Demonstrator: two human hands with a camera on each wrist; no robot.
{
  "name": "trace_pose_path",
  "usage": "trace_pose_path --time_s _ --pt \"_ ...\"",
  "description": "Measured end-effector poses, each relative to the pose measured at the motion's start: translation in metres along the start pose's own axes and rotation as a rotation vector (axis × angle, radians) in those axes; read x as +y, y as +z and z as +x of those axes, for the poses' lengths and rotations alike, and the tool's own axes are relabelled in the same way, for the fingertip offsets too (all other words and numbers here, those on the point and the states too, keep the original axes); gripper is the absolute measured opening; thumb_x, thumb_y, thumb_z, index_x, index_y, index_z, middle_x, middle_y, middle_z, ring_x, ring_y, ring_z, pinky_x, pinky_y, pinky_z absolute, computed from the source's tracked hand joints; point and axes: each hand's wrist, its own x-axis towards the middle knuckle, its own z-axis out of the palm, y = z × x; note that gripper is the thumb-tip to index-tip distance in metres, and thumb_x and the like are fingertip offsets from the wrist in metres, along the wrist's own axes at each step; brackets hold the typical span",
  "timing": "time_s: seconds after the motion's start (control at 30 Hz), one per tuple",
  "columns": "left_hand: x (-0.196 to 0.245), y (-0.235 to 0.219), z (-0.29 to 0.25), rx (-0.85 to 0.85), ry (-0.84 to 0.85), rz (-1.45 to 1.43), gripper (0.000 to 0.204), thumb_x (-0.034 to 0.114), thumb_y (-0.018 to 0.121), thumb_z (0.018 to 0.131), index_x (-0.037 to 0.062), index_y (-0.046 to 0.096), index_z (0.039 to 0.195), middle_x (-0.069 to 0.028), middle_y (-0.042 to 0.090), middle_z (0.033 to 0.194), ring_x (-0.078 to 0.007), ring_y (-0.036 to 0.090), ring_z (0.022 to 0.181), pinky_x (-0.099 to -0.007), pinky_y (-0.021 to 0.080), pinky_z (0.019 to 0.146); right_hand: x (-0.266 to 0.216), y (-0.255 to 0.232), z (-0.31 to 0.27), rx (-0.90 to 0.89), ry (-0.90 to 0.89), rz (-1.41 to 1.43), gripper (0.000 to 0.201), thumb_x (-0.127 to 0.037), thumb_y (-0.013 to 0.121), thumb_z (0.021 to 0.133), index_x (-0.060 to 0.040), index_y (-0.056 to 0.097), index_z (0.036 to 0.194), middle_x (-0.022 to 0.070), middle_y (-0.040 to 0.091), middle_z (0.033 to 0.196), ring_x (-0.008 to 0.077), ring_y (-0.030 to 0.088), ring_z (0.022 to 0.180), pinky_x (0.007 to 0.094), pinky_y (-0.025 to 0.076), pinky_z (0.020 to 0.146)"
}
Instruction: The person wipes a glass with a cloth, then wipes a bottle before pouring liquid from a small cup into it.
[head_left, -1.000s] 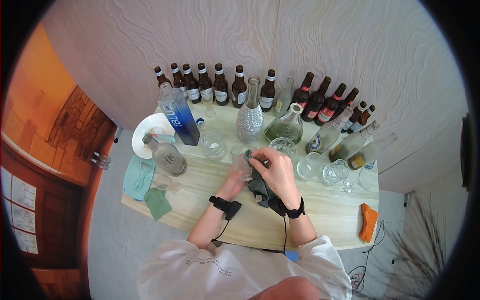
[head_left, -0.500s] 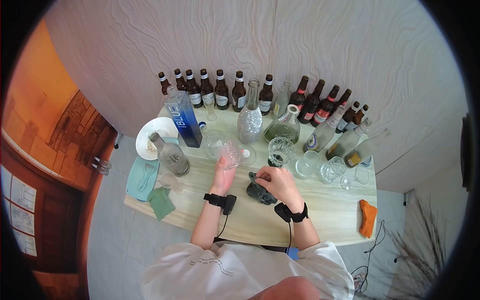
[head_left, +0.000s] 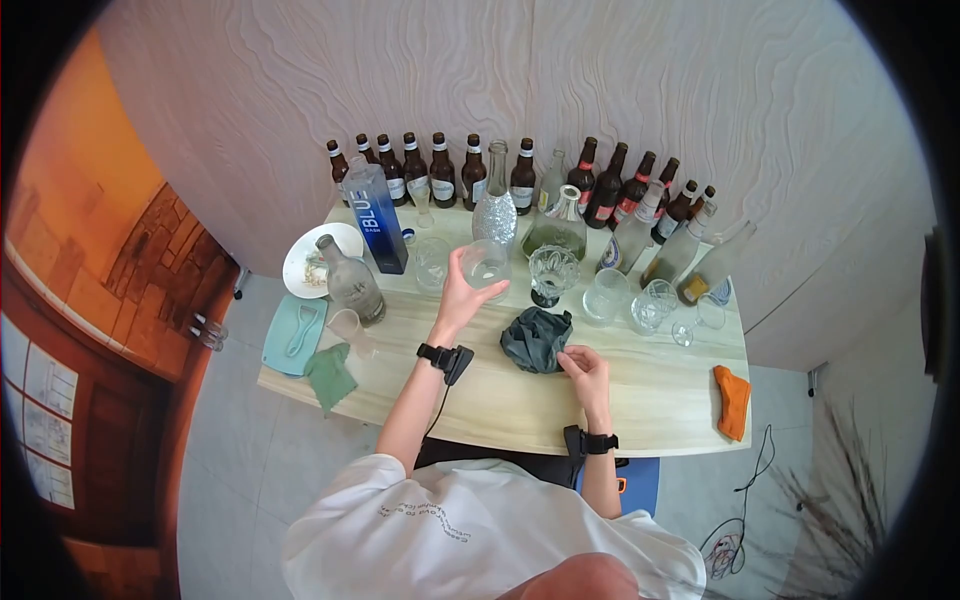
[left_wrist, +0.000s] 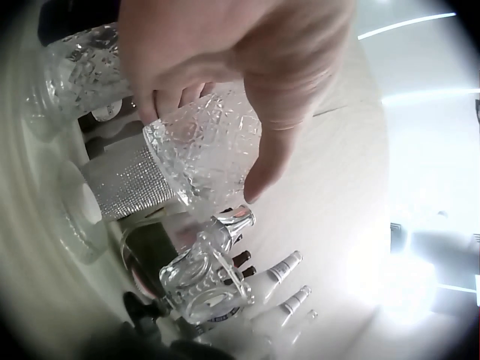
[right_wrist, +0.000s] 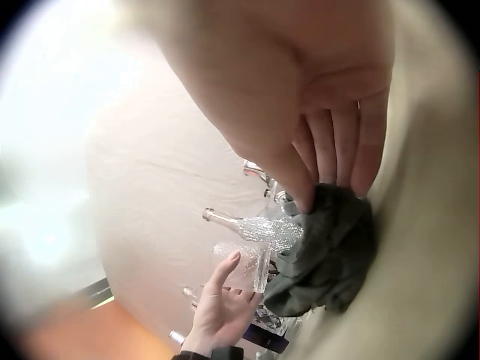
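Note:
My left hand (head_left: pixel 462 302) grips a clear tumbler with a cut pattern (head_left: pixel 488 262), thumb on one side and fingers on the other. In the left wrist view, the patterned glass wall (left_wrist: pixel 214 146) shows between thumb and fingers. It overlaps the foot of the glittery silver bottle (head_left: pixel 496 215) in the head view. With thumb and fingertips, my right hand (head_left: pixel 588 376) pinches the near right edge of a crumpled dark grey-green cloth (head_left: pixel 535 340). The right wrist view shows the cloth (right_wrist: pixel 330 255) bunched below those fingertips.
Brown beer bottles (head_left: pixel 440 175) line the back. A footed glass bowl (head_left: pixel 553 270), a tumbler (head_left: pixel 605 298) and other glasses stand to the right. Left are a blue bottle (head_left: pixel 378 225), a grey bottle (head_left: pixel 352 285), a plate (head_left: pixel 303 278) and a green cloth (head_left: pixel 330 375). An orange cloth (head_left: pixel 733 402) lies far right.
Earlier both hands were together with the cloth against the glass. The hands have parted: the left moved the glass forward to the silver bottle, the right drew back with the cloth, now more spread.

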Motion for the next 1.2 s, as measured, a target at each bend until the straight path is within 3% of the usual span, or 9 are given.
trace_pose_path --time_s 0.07,0.13,0.27,0.63,1.2 --pt "-0.011 0.003 0.003 0.012 -0.048 0.047 0.094 0.017 0.100 0.076 0.0020 0.041 0.147 -0.0181 0.060 0.145 -0.0255 0.056 0.137 -0.0430 0.044 0.118 0.010 -0.004 -0.002 -0.004 0.069 0.189 0.021 -0.010 0.082 0.098 0.0017 0.074 0.113 0.0031 0.077 0.098 0.0107 0.071 0.087 0.0269 0.056 0.075" --pt "-0.022 0.008 0.004 0.049 -0.112 0.096 0.095 0.020 0.101 0.074 0.0011 0.042 0.146 -0.0191 0.060 0.144 -0.0266 0.058 0.135 -0.0426 0.046 0.116 0.016 -0.008 -0.001 -0.006 0.066 0.226 0.022 -0.010 0.081 0.098 0.0011 0.073 0.115 0.0032 0.077 0.100 0.0106 0.071 0.088 0.0267 0.056 0.075" --pt "-0.032 0.010 0.009 0.119 -0.081 0.235 0.098 0.024 0.102 0.072 -0.0016 0.041 0.145 -0.0227 0.063 0.141 -0.0343 0.064 0.129 -0.0439 0.051 0.109 0.018 -0.011 0.003 -0.017 0.071 0.271 0.023 -0.010 0.082 0.098 0.0013 0.072 0.116 0.0043 0.077 0.102 0.0101 0.071 0.088 0.0257 0.057 0.074" --pt "-0.034 0.020 0.014 0.066 -0.140 0.285 0.099 0.026 0.101 0.072 -0.0019 0.040 0.146 -0.0250 0.064 0.138 -0.0377 0.065 0.127 -0.0457 0.052 0.107 0.012 -0.014 0.004 -0.010 0.109 0.290 0.024 -0.010 0.081 0.099 0.0024 0.071 0.117 0.0057 0.076 0.103 0.0116 0.072 0.089 0.0278 0.061 0.074" --pt "-0.050 0.017 0.012 0.075 -0.077 0.350 0.098 0.029 0.100 0.074 -0.0034 0.040 0.145 -0.0274 0.062 0.140 -0.0426 0.064 0.128 -0.0486 0.052 0.106 0.014 -0.014 0.005 -0.012 0.113 0.264 0.025 -0.010 0.081 0.099 0.0026 0.071 0.118 0.0061 0.077 0.102 0.0116 0.071 0.087 0.0274 0.061 0.074"
